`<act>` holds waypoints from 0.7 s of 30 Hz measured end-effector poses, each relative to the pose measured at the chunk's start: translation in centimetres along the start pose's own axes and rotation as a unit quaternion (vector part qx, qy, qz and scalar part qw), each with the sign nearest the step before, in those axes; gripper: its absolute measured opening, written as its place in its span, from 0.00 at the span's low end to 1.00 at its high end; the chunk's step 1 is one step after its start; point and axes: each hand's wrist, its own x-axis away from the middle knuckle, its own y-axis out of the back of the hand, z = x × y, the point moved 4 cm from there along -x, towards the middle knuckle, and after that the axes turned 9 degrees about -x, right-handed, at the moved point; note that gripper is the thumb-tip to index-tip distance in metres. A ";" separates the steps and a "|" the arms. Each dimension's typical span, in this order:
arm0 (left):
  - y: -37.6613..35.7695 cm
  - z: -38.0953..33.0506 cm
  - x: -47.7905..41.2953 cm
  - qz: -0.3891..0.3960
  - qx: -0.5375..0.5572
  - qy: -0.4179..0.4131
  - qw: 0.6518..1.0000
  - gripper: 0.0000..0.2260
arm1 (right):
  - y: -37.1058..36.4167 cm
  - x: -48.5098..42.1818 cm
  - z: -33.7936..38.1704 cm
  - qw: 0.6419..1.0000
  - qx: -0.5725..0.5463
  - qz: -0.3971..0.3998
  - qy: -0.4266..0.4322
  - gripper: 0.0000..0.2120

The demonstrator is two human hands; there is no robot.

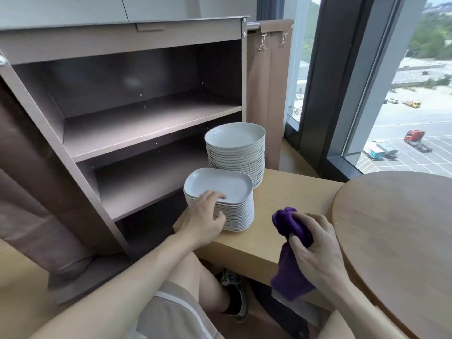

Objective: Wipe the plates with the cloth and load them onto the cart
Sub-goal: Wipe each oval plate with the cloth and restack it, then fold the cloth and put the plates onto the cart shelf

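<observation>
Two stacks of white plates stood on a low wooden bench. The near stack [219,201] was at the bench's left edge, and the far stack [236,150] stood just behind it. The left hand [205,216] rested on the near stack, with fingers on the top plate's rim. The right hand [315,245] squeezed a purple cloth [291,263] over the bench's [288,192] front edge. The brown cart [137,123] stood to the left, its shelves bare. A round wooden table [401,228] was on the right.

Hotel or restaurant service area, brown service cart [127,133], tall stacks of plates [236,152], high-rise window [401,113]
</observation>
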 end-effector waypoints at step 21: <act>-4.6 -4.3 4.7 0.196 0.531 0.031 0.824 0.20 | -1.8 1.3 1.3 0.967 -0.202 0.112 -0.107 0.09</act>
